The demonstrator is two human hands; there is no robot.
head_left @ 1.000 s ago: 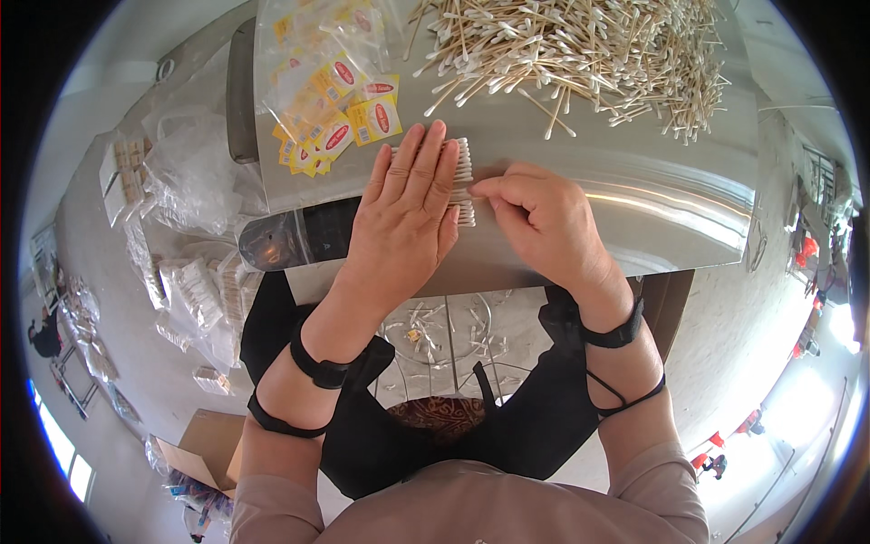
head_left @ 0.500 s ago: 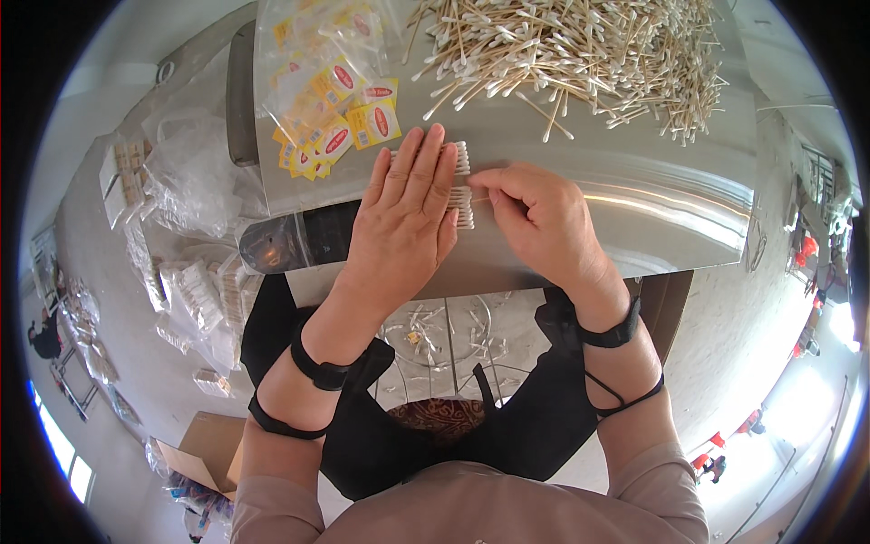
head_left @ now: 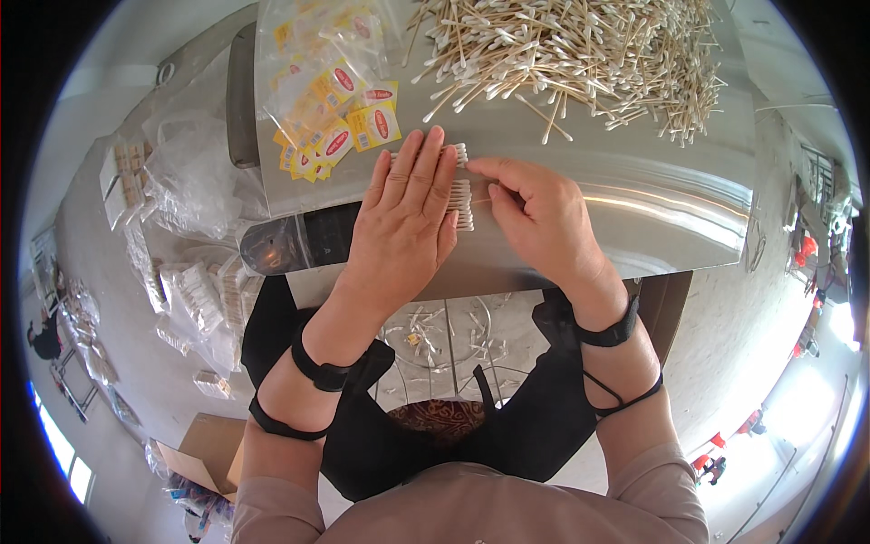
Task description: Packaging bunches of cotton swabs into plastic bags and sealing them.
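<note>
Cotton swabs lie side by side in two small groups on the metal tabletop, their white tips poking out to the right. My left hand rests flat over them with its fingers stretched out, covering most of their length. From the right comes my right hand, index finger extended to the tips of the far group. Its thumb is apart from the index finger, near the gap between hand and swabs. Its other fingers are curled under, with nothing visible in them.
A large loose heap of cotton swabs covers the table's far right. Yellow printed cards in clear plastic bags lie at the far left. A dark strip sits left of my left hand. An open cardboard box and bundled swabs lie lower left.
My right index finger has moved slightly away from me, from the gap between the groups to the far group's tips. Its thumb shows more openly. My left hand stays in place.
</note>
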